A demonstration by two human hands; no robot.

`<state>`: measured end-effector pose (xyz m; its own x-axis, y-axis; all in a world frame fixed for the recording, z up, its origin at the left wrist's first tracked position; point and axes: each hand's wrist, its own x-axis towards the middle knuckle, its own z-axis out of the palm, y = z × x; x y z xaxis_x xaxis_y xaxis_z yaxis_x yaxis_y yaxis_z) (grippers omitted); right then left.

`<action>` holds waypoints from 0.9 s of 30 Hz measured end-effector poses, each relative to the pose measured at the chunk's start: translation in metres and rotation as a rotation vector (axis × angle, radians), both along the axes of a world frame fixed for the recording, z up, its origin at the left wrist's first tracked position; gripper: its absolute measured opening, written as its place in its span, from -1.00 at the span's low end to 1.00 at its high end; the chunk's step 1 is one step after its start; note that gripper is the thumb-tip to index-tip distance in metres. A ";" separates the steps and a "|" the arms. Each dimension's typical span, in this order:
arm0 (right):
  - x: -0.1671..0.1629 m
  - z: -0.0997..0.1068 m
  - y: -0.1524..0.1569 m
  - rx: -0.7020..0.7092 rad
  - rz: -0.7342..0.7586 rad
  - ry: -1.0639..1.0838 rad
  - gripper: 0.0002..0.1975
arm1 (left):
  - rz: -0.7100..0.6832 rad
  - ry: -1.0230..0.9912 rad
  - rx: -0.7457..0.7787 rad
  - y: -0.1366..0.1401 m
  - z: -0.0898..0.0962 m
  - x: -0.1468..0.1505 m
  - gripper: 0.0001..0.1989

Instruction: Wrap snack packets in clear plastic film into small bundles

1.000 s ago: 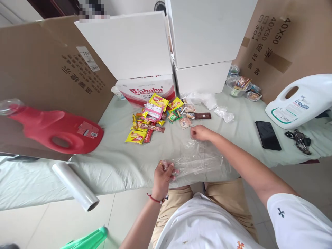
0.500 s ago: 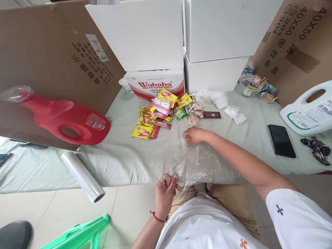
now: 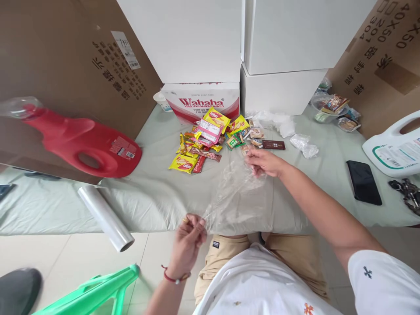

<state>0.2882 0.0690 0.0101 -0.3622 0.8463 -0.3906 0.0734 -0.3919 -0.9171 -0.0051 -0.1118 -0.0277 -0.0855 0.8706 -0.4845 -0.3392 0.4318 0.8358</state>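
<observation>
A thin, crinkled sheet of clear plastic film [image 3: 234, 197] is stretched between my hands over the front of the table. My left hand [image 3: 190, 238], with a ring and a red bracelet, pinches its near left corner just off the table edge. At the far right side my right hand [image 3: 265, 162] is closed on the film, fingers bent. Just beyond that hand lie small wrapped snacks [image 3: 257, 133] and a dark brown wrapped bar [image 3: 274, 145]. To its left is a heap of yellow and red snack packets [image 3: 183, 163].
A plastic film roll [image 3: 106, 218] overhangs the front edge. A red jug [image 3: 95, 148] stands left; a white detergent bottle [image 3: 395, 146], phone [image 3: 364, 182] and keys [image 3: 407, 194] are right. Crumpled film [image 3: 303, 145] lies near white boxes [image 3: 282, 92]. A green stool [image 3: 95, 293] is below.
My left hand has moved left and my right hand slightly right and away from me. The film between them is drawn out wider. The view has shifted slightly.
</observation>
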 end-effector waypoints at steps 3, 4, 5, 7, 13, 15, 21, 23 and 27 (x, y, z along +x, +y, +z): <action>0.009 -0.010 -0.021 -0.154 -0.251 0.104 -0.65 | 0.051 0.094 0.039 0.041 0.007 -0.016 -0.45; 0.011 -0.015 -0.026 -0.175 -0.346 0.085 -0.67 | 0.091 0.138 0.054 0.054 0.006 -0.017 -0.44; 0.012 -0.021 -0.029 -0.183 -0.435 0.058 -0.69 | 0.115 0.175 0.053 0.066 0.003 -0.015 -0.44; 0.015 -0.034 -0.034 -0.166 -0.579 0.018 -0.71 | 0.153 0.281 0.059 0.081 -0.003 -0.005 -0.48; 0.030 -0.055 -0.049 -0.062 -0.833 -0.027 -0.77 | 0.338 1.048 0.685 0.065 0.003 0.055 -0.80; 0.033 -0.055 -0.052 -0.044 -0.843 -0.026 -0.78 | 0.083 1.123 0.927 0.064 0.009 0.074 -0.91; 0.050 -0.036 -0.044 0.011 -0.857 0.073 -0.71 | -0.570 1.455 0.694 0.112 -0.012 0.092 -0.58; 0.059 -0.030 -0.045 0.005 -0.826 0.181 -0.69 | -0.661 1.537 0.579 0.121 -0.024 0.089 -0.51; 0.065 -0.032 -0.065 -0.099 -0.545 0.311 -0.39 | -0.705 1.636 0.558 0.116 -0.037 0.086 -0.44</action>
<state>0.3528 0.0039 -0.0222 0.0014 0.9064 -0.4223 -0.4248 -0.3818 -0.8209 0.0810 0.0039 -0.0646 0.2889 0.9573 0.0125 0.9405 -0.2863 0.1830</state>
